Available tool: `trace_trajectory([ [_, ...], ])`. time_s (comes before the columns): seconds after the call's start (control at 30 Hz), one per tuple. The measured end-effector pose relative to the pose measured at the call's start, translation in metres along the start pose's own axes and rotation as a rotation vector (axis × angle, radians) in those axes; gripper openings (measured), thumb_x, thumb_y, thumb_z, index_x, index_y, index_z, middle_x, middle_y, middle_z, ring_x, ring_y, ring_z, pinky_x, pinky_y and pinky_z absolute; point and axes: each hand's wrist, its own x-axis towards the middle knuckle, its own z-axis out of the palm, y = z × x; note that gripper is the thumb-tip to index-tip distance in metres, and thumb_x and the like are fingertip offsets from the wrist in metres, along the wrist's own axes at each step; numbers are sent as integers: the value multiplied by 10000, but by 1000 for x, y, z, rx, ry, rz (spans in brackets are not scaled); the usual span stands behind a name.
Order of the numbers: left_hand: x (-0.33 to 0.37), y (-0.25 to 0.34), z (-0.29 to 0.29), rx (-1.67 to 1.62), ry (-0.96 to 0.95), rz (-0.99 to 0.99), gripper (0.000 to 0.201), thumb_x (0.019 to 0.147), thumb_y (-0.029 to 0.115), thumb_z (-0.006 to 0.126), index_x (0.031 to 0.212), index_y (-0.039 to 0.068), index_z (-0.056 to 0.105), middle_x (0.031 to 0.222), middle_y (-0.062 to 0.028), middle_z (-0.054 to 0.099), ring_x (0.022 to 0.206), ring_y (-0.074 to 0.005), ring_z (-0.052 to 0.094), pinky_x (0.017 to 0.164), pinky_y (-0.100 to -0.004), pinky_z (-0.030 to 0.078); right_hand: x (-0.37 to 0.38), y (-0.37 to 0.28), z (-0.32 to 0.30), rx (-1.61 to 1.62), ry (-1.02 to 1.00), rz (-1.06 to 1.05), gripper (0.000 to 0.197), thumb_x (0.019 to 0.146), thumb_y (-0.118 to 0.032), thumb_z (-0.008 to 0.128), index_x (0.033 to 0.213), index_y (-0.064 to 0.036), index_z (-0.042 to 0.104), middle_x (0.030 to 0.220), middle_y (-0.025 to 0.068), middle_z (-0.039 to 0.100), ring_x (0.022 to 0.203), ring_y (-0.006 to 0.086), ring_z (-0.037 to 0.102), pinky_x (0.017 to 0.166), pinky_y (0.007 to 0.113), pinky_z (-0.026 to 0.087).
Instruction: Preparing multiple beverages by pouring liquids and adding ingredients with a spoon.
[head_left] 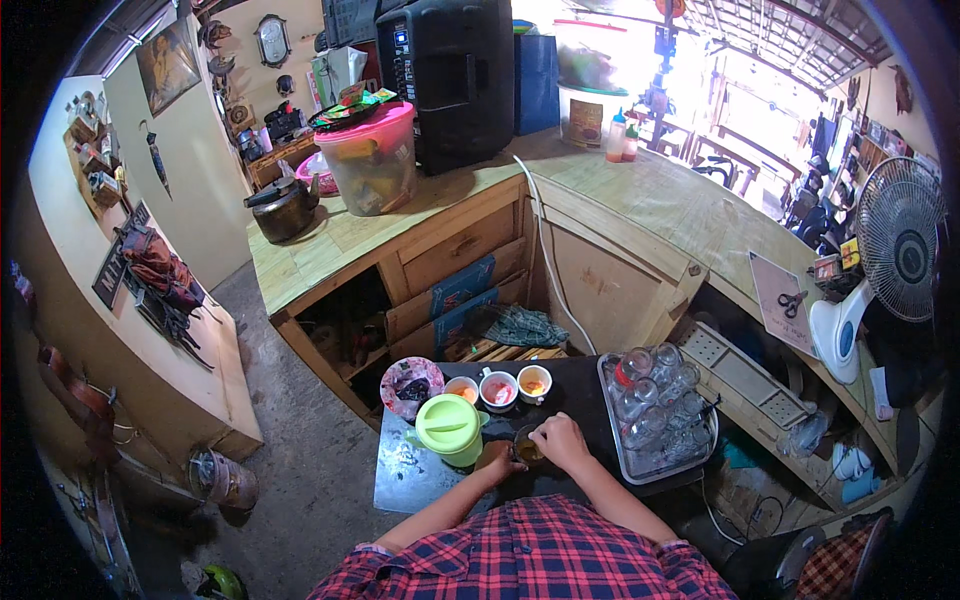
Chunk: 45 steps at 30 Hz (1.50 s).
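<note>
A small glass [527, 447] with brownish content stands on the dark table between my hands. My left hand [495, 462] is closed on its left side. Above its rim, my right hand [560, 440] has its fingers bent and pressed together; anything in them is hidden. Close by on the left is a pitcher with a light green lid [448, 425]. Behind the glass, three white cups stand in a row: one with orange content [462, 388], one with reddish content [498, 390] and one with yellow-orange content [534, 384].
Right of my hands, a metal tray [612, 462] carries several clear glass jars [655, 395]. A pinkish tub [411, 384] holding dark plastic sits behind the pitcher. Wooden counters [640, 190] surround the table, with a kettle [283, 210], a speaker [450, 85] and a fan [900, 230].
</note>
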Motion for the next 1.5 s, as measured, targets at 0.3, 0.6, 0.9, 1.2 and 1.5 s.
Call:
trace_trajectory([
  [0.3, 0, 5, -3, -15, -15, 24, 438, 617, 361, 817, 874, 48, 651, 893, -165, 663, 864, -338, 638, 736, -430, 495, 2, 6, 2, 166, 116, -118, 163, 733, -198, 687, 672, -47, 698, 743, 106, 645, 799, 277, 576, 726, 402, 477],
  [0.6, -1, 2, -3, 19, -3, -16, 441, 612, 358, 818, 872, 43, 649, 878, -169, 661, 850, -340, 638, 729, -428, 493, 3, -6, -8, -14, 132, -123, 157, 733, -193, 684, 677, -47, 699, 734, 103, 643, 797, 273, 573, 720, 402, 477],
  [0.9, -8, 16, -13, -25, 7, 27, 424, 627, 357, 806, 877, 51, 650, 890, -160, 664, 859, -338, 638, 733, -416, 494, -2, 4, 1, -73, 60, -41, 168, 714, -210, 701, 652, -54, 697, 716, 86, 634, 775, 265, 568, 705, 400, 471],
  [1.2, -1, 7, -6, -19, -19, 3, 431, 619, 368, 816, 859, 50, 649, 875, -156, 668, 833, -339, 644, 710, -429, 497, -3, 2, 2, 63, 67, -78, 158, 734, -211, 668, 670, -71, 703, 765, 92, 635, 872, 263, 562, 755, 429, 458],
  [1.5, 0, -7, 2, -16, 20, 56, 423, 628, 369, 811, 875, 60, 661, 855, -150, 670, 825, -337, 647, 714, -423, 500, 1, -11, -7, -28, 96, -146, 171, 748, -239, 651, 661, -100, 699, 777, 89, 643, 863, 251, 556, 730, 421, 426],
])
